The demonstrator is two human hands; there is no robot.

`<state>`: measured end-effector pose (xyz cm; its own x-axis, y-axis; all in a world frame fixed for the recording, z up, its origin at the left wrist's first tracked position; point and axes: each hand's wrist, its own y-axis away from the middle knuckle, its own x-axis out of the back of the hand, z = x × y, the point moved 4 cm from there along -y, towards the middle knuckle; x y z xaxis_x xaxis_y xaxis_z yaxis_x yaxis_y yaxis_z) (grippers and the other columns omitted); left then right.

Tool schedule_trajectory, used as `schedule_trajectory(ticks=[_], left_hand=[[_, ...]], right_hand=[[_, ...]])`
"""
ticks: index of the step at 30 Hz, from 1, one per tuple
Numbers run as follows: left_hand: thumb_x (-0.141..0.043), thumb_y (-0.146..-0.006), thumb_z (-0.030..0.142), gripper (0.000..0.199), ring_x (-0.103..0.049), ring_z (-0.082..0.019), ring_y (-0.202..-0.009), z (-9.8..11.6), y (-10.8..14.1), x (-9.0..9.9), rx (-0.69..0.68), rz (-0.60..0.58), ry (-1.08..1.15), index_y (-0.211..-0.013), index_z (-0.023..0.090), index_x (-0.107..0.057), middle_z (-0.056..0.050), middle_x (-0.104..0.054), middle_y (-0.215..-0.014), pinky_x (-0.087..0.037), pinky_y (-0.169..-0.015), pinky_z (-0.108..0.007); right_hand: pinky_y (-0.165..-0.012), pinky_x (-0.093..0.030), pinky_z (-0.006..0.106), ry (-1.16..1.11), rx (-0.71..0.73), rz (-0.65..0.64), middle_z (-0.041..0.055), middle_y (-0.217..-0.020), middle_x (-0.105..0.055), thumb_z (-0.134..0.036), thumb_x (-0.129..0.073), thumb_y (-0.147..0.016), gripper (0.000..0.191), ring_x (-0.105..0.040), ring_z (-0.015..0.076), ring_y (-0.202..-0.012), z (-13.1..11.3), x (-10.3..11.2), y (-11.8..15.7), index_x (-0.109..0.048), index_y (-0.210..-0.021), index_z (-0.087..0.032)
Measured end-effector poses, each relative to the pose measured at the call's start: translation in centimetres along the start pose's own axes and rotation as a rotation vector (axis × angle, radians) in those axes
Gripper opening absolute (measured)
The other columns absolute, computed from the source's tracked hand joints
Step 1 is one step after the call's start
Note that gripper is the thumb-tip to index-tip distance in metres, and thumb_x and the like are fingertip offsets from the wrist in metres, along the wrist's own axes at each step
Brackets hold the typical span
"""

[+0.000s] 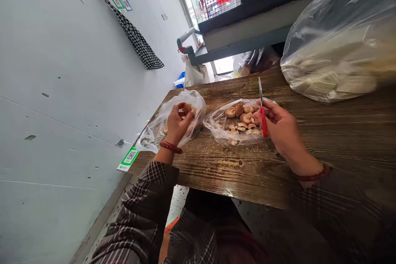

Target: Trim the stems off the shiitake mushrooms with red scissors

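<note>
My left hand [178, 123] is over a white plastic bag [198, 98] on the left, its thumb and fingers curled round a mushroom [193, 111] that is partly hidden. In my right hand [283, 130] is a pair of scissors [264, 123] with red handles, the blades pointing away from me. Beside that hand lies a clear plastic bag [216, 133], opened out flat, with several brown-capped mushrooms [246, 118] and cut pieces on it. More mushrooms show faintly inside the left bag.
Both bags lie on a dark wooden table [213, 169]. A large clear bag of pale contents [337, 62] stands at the back right. Beyond the table is a grey-framed rack [241, 45]. A white wall [62, 90] runs along the left, with a green QR-code card [128, 158] near the table corner.
</note>
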<state>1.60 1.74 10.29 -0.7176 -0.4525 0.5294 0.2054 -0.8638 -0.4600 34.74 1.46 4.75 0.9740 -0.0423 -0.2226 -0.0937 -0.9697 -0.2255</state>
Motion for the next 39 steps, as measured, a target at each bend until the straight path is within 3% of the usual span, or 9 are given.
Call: schedule_trajectory(ticks=[4,7,11,16,20,23,28,34,39], left_hand=[[-0.075,-0.081,0.027,0.056,-0.068,-0.027,-0.106,-2.8,-1.6,3.0,0.076,0.0,-0.202,-0.133,0.014,-0.06,-0.019,-0.062,-0.14,-0.058,-0.091,-0.042],[-0.07,-0.085,0.027,0.058,-0.069,-0.027,-0.107,-2.8,-1.2,3.1,0.085,-0.029,-0.188,-0.139,0.013,-0.057,-0.022,-0.057,-0.146,-0.058,-0.093,-0.044],[-0.066,-0.088,0.026,0.044,-0.069,-0.023,-0.094,0.0,-0.2,-0.2,-0.044,-0.059,-0.084,-0.131,0.014,-0.064,-0.016,-0.07,-0.119,-0.057,-0.087,-0.041],[-0.068,-0.088,0.027,0.022,-0.066,-0.022,-0.086,4.4,1.7,-8.0,-0.26,-0.281,-0.071,-0.108,0.019,-0.074,-0.008,-0.073,-0.097,-0.054,-0.084,-0.037],[-0.074,-0.083,0.021,0.018,-0.066,-0.027,-0.092,5.9,2.4,-13.7,-0.298,-0.425,-0.138,-0.101,0.02,-0.075,-0.009,-0.074,-0.094,-0.053,-0.09,-0.042],[-0.075,-0.085,0.024,0.026,-0.068,-0.03,-0.1,5.9,2.6,-16.4,-0.249,-0.456,-0.246,-0.111,0.018,-0.075,-0.013,-0.076,-0.104,-0.053,-0.094,-0.044],[-0.07,-0.093,0.036,0.05,-0.07,-0.031,-0.111,5.9,3.6,-18.3,-0.186,-0.465,-0.452,-0.14,0.022,-0.064,-0.015,-0.074,-0.126,-0.054,-0.096,-0.042],[-0.072,-0.086,0.02,0.052,-0.068,-0.031,-0.115,5.7,3.9,-19.4,-0.182,-0.378,-0.269,-0.137,0.016,-0.066,-0.018,-0.068,-0.131,-0.055,-0.099,-0.044],[-0.072,-0.075,0.008,0.041,-0.066,-0.027,-0.109,5.0,3.1,-18.1,-0.132,-0.256,0.018,-0.115,0.017,-0.074,-0.012,-0.072,-0.114,-0.054,-0.1,-0.044]], right_hand=[[-0.067,-0.061,0.032,-0.041,0.0,0.017,0.0013,-0.089,-0.074,-0.045,-0.086,-0.074,0.05,-0.073,0.0189,-0.08,-0.2,0.0,-0.1,-0.074,-0.119,-0.027],[-0.065,-0.061,0.032,-0.085,-0.03,0.023,0.0009,-0.088,-0.075,-0.043,-0.09,-0.069,0.053,-0.072,0.0176,-0.076,-0.2,0.0,-0.2,-0.074,-0.117,-0.026],[-0.06,-0.058,0.029,-0.104,-0.035,0.06,-0.0006,-0.083,-0.074,-0.048,-0.089,-0.068,0.055,-0.066,0.0143,-0.068,-0.4,0.5,-0.6,-0.073,-0.115,-0.025],[-0.057,-0.054,0.027,-0.115,-0.03,0.078,-0.0021,-0.082,-0.071,-0.052,-0.086,-0.071,0.054,-0.063,0.0127,-0.067,-0.4,1.3,-1.3,-0.071,-0.116,-0.025],[-0.059,-0.055,0.026,-0.162,-0.061,0.091,-0.0026,-0.08,-0.071,-0.05,-0.088,-0.068,0.055,-0.063,0.0125,-0.068,-0.4,1.3,-1.3,-0.071,-0.114,-0.025],[-0.06,-0.055,0.026,-0.171,-0.067,0.102,-0.0023,-0.083,-0.072,-0.053,-0.09,-0.066,0.058,-0.063,0.0117,-0.067,-0.3,1.2,-1.2,-0.072,-0.114,-0.025],[-0.061,-0.055,0.027,-0.134,-0.059,0.069,-0.0007,-0.085,-0.072,-0.061,-0.089,-0.066,0.062,-0.065,0.0131,-0.07,-0.2,1.1,-1.3,-0.073,-0.114,-0.025],[-0.062,-0.056,0.028,-0.115,-0.069,0.041,-0.001,-0.084,-0.071,-0.062,-0.089,-0.066,0.064,-0.061,0.0116,-0.067,-0.4,1.0,-1.2,-0.072,-0.115,-0.025],[-0.059,-0.055,0.026,-0.118,-0.086,0.073,-0.0021,-0.083,-0.07,-0.06,-0.09,-0.064,0.066,-0.059,0.0106,-0.065,-0.4,1.0,-1.3,-0.072,-0.116,-0.023]])
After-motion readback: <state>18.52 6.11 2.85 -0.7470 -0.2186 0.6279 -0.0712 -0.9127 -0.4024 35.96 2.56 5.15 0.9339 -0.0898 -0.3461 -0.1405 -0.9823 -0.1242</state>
